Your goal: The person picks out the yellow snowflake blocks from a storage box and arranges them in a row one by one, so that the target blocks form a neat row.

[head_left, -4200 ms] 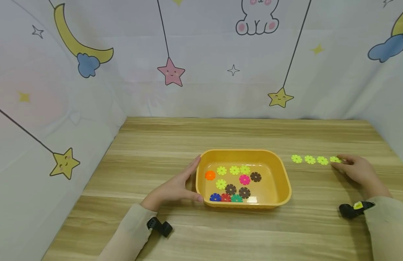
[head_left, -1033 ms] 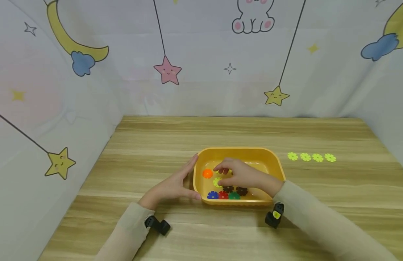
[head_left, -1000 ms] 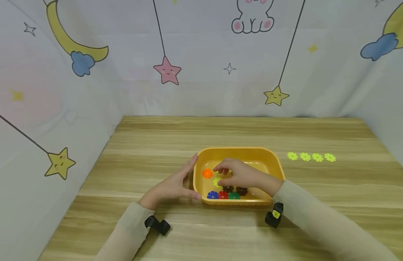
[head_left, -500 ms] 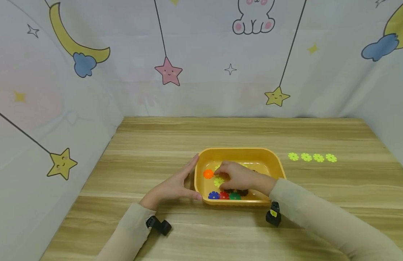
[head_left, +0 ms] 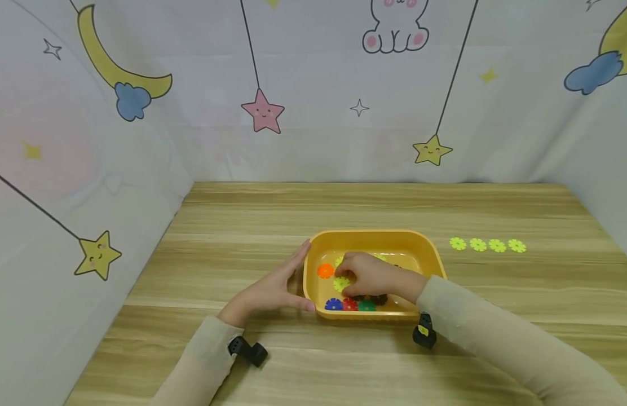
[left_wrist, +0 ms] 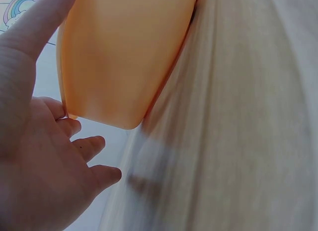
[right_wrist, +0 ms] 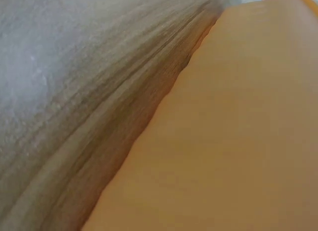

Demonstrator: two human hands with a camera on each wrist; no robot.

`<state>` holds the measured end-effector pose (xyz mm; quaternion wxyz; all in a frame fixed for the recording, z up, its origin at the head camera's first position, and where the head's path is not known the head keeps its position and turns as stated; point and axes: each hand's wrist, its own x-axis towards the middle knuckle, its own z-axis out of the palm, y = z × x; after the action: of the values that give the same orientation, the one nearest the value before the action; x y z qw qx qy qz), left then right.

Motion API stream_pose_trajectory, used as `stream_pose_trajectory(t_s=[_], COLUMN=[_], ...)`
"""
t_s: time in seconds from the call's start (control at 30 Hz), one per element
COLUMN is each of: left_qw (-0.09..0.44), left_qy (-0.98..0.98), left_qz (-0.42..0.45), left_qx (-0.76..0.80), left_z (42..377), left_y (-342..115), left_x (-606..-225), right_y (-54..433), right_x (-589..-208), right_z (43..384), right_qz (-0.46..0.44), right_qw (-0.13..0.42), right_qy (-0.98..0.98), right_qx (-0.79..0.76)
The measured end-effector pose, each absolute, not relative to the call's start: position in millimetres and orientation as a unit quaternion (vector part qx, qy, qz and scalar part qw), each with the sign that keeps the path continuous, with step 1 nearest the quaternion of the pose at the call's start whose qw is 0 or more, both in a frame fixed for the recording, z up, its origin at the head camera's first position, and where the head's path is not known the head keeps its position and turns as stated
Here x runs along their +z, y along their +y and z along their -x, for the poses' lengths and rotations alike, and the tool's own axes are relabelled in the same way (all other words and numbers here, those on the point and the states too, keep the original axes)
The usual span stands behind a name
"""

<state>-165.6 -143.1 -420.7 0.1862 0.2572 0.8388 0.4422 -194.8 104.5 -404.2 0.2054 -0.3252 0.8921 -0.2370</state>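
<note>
An orange-yellow plastic tray [head_left: 420, 242] stands on the table holding several notched snowflake discs. My left hand [head_left: 273, 290] rests against its left end, thumb at the front corner and fingers along the side. In the left wrist view those fingers [left_wrist: 89, 146] spread near the tray wall [left_wrist: 129, 62]. My right hand [head_left: 371, 275] reaches inside, its thumb and fingertips at opposite edges of a yellow-green snowflake disc [head_left: 341, 283]. An orange disc [head_left: 325, 270] lies just left of it; blue [head_left: 334, 304], red [head_left: 349, 304] and green [head_left: 366, 305] discs line the front. Other discs are partly hidden under the hand.
Right of the tray, several yellow-green discs [head_left: 478, 245] lie in a spaced row on the wood-grain table [head_left: 293, 372]. A white cloth [head_left: 313, 152] printed with stars and moons hangs behind and along the sides. The right wrist view mostly shows the tray's outer wall [right_wrist: 218, 131].
My right hand has left the row, where it touched the rightmost disc, and come into the tray. Its thumb and fingers have since drawn closer around the yellow-green disc. The left hand stays put.
</note>
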Motion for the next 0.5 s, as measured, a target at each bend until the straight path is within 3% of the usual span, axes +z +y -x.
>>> stream_pose_trajectory(t_s=[0.5], left_qw=[0.184], left_qy=[0.837], left_qz=[-0.259], left_qx=[0.445], left_z=[165.8], left_y=[-143.5], left_x=[-421.5], right_y=[102.2], right_x=[-400.5], right_z=[194.9], right_qz=[0.325], right_qw=[0.207], right_qy=[0.891], right_qx=[-0.238])
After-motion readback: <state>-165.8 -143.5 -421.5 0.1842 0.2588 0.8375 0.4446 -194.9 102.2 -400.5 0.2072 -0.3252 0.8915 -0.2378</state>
